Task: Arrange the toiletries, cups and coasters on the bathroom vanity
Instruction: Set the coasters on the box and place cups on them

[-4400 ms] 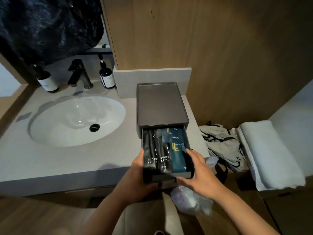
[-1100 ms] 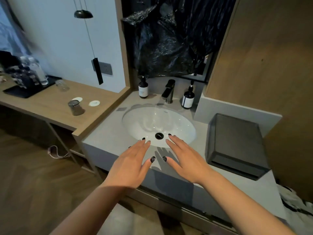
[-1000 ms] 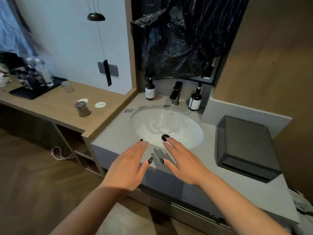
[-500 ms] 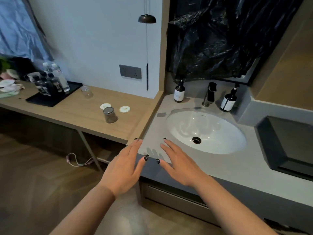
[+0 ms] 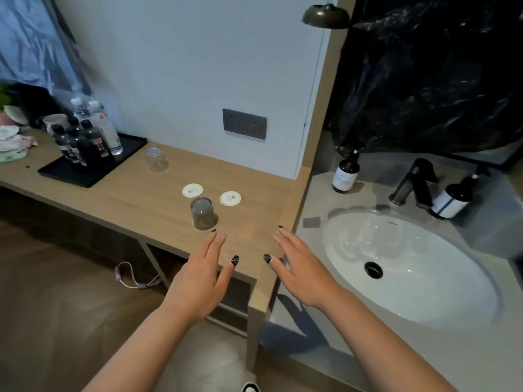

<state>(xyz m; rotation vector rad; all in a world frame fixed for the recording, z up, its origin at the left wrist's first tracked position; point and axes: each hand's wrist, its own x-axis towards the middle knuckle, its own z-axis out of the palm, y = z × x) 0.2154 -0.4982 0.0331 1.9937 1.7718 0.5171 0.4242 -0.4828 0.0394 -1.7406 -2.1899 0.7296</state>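
Both hands now over wooden counter (image 5: pixel 141 205), left hand (image 5: pixel 202 278) and right hand (image 5: pixel 300 267) spread, empty glass (image 5: pixel 203 213).

Both hands hover flat and empty, fingers spread, over the near corner of the wooden counter (image 5: pixel 141 199): the left hand (image 5: pixel 202 281) just short of a grey cup (image 5: pixel 203 213), the right hand (image 5: pixel 300 267) by the edge next to the sink (image 5: pixel 407 267). Two round white coasters (image 5: pixel 192 190) (image 5: pixel 230 198) lie just behind the cup.

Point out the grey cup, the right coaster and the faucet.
grey cup (image 5: pixel 204 214): head view, side wall.
right coaster (image 5: pixel 230 198): head view, centre of its face.
faucet (image 5: pixel 418 179): head view, black body.
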